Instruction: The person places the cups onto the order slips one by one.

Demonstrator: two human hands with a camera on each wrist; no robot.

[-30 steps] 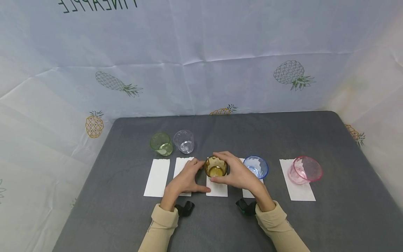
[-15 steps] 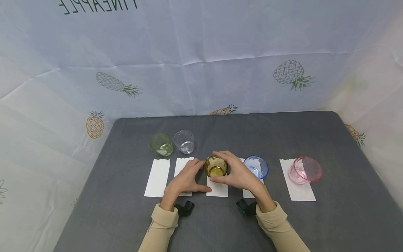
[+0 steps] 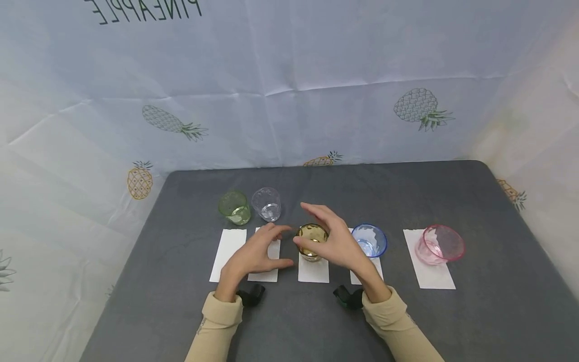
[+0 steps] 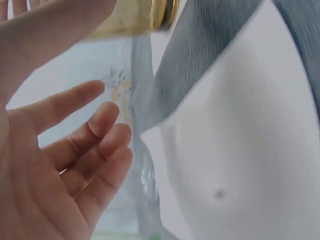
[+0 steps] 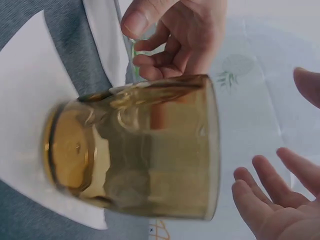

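An amber glass tumbler (image 3: 315, 232) stands upright on a white paper slip (image 3: 313, 274) at the middle of the row. My left hand (image 3: 254, 255) is to its left with fingers spread and nothing held, over a second slip (image 3: 263, 276). On the other side, my right hand (image 3: 336, 240) is spread too; its thumb overlaps the tumbler's rim in the head view. From the right wrist, the faceted tumbler (image 5: 170, 155) fills the middle, with a gap between it and the right fingers (image 5: 272, 187). In the left wrist view, the left fingers (image 4: 95, 145) are loosely bent.
A blue-rimmed glass (image 3: 369, 240) is close beside my right hand on its slip, and a pink glass (image 3: 438, 245) stands farther right on another. Behind my left hand are a green glass (image 3: 234, 207) and a clear glass (image 3: 267, 204). A bare slip (image 3: 226, 255) lies far left.
Both hands have let go of the amber tumbler and drawn away from it. The left has moved left, and the right fingers have opened upward. The tumbler has stayed on its slip.
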